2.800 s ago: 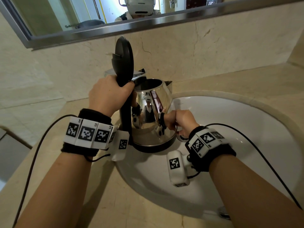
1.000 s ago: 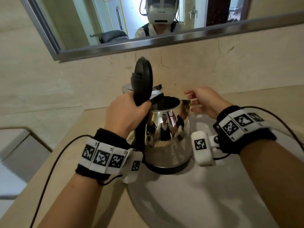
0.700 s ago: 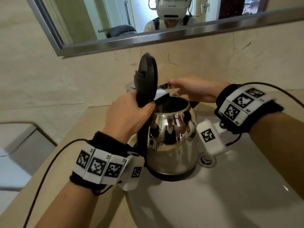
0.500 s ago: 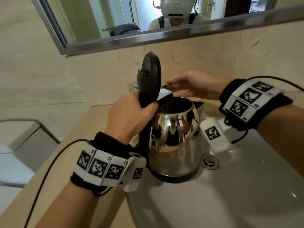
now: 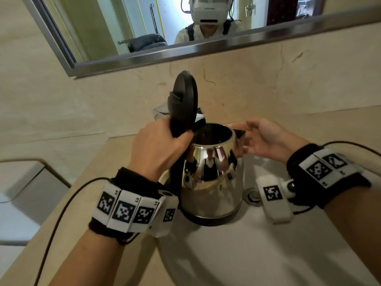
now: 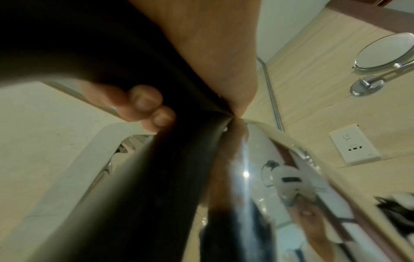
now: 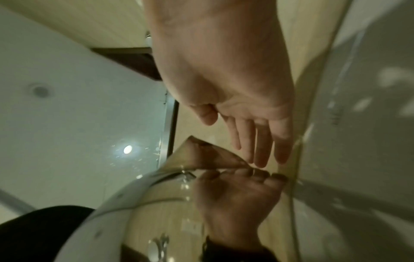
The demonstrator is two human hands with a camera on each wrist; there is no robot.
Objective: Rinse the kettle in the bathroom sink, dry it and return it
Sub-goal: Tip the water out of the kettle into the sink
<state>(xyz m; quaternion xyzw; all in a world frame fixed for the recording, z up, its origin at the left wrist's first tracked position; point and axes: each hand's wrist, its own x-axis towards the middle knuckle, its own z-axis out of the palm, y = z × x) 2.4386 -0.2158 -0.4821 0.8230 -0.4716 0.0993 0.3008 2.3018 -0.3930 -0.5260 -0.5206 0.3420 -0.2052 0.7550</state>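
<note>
Faucet (image 5: 159,113) mostly hidden behind kettle lid (image 5: 184,100)

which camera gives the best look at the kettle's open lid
The head view: the lid stands upright and whole above the kettle, over the left hand. The left wrist view shows only the blurred black handle; the right wrist view shows the shiny body, no lid.

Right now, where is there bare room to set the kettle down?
Bare basin floor lies near the front rim of the sink, before the drain. Bare counter lies left of the sink. Behind the kettle, the faucet crowds it.
</note>
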